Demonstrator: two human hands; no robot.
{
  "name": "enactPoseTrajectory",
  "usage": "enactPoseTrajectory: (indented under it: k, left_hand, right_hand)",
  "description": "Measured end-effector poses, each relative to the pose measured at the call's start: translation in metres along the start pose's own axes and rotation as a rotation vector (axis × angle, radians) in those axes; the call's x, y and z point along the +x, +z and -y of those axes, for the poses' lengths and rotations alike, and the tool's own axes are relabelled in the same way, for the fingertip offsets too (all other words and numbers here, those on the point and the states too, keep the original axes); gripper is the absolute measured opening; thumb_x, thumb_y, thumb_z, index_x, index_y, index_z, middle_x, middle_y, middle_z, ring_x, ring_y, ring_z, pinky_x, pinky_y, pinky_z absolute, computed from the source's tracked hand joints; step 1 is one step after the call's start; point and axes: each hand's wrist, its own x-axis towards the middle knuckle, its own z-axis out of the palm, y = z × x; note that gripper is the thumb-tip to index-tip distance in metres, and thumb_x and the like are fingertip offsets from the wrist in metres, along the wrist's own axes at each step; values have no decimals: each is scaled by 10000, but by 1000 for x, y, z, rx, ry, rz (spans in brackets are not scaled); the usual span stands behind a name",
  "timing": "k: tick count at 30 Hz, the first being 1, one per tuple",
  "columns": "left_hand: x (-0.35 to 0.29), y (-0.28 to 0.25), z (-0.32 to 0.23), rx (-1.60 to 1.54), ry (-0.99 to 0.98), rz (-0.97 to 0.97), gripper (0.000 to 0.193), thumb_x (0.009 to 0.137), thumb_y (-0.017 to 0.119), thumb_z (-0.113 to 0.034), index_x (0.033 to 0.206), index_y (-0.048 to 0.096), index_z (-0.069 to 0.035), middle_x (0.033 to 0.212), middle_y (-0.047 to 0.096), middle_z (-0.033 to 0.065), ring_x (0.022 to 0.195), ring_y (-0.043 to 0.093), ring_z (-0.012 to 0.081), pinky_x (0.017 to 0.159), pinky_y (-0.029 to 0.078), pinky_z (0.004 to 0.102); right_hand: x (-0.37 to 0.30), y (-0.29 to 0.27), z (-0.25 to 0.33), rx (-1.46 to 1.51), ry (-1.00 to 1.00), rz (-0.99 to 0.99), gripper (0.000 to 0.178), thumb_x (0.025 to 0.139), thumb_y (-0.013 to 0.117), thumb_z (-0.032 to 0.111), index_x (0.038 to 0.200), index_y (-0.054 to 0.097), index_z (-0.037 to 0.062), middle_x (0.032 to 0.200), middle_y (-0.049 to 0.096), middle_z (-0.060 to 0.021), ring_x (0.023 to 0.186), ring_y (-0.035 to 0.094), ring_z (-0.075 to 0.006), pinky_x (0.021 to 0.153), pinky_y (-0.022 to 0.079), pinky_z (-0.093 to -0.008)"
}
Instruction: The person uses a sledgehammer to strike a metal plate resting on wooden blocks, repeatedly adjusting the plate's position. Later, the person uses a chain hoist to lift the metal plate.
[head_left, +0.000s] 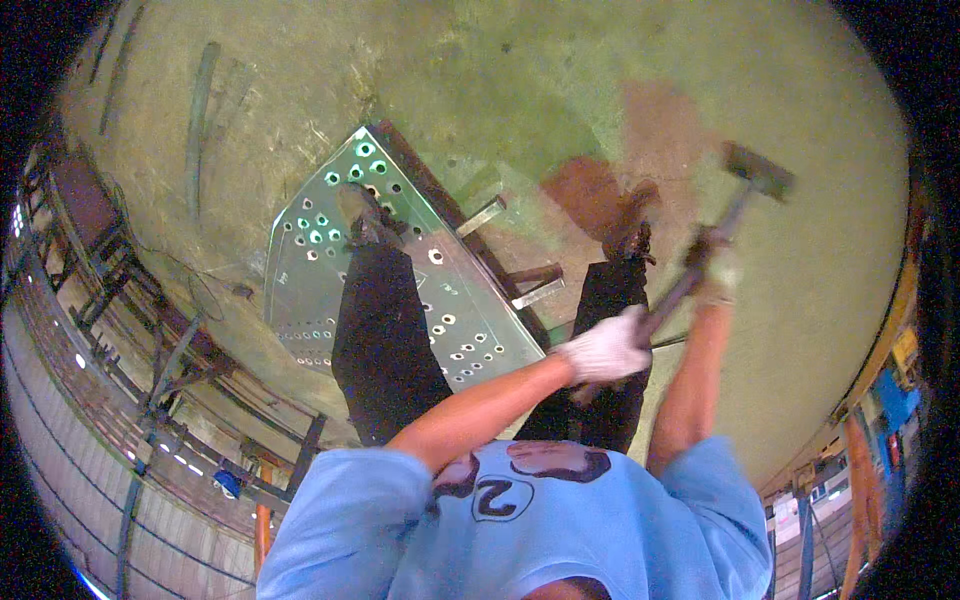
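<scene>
A sledgehammer (758, 172) is raised to my right, its dark head pointing away from me. My left hand (606, 350), in a white glove, is closed round the lower part of its handle. Farther up the handle, my right hand (716, 274) grips it too, somewhat blurred by motion and also gloved in a light colour. To the left of the hammer lies a grey metal plate (400, 300) with many round holes. My left shoe (368, 215) rests on this plate, while my right shoe (632, 225) stands on the floor beside it.
A dark beam (425, 180) runs along the plate's right edge, with short metal bars (483, 216) jutting from it. A long thin strip (201, 125) lies on the floor at far left. Dark metal framing (165, 385) lines the left side.
</scene>
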Motion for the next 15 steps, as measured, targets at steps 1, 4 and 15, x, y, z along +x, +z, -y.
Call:
enactPoseTrajectory:
  k: [1,4,15]
  left_hand:
    - [22,11,-26,53,101,4,699,760,638,-236,1327,376,77,983,634,292,901,651,372,801,528,432]
    - [60,35,-129,18,456,174,486,730,637,-200,1162,512,-15,754,662,185,670,673,302,635,544,441]
    - [70,-25,-71,75,304,-10,471,750,646,-258,1109,542,28,878,644,266,858,633,430,752,507,488]
  right_hand:
    - [-12,-28,70,-438,-149,-136,215,921,558,328,902,632,128,648,483,22,562,449,-145,528,394,-299]
    - [1,-191,180,132,-393,-261,186,901,588,298,898,591,112,654,488,-4,574,458,-153,535,406,-305]
    - [55,-94,114,-134,-367,-202,170,883,564,251,826,616,99,688,539,-58,614,508,-191,564,438,-326]
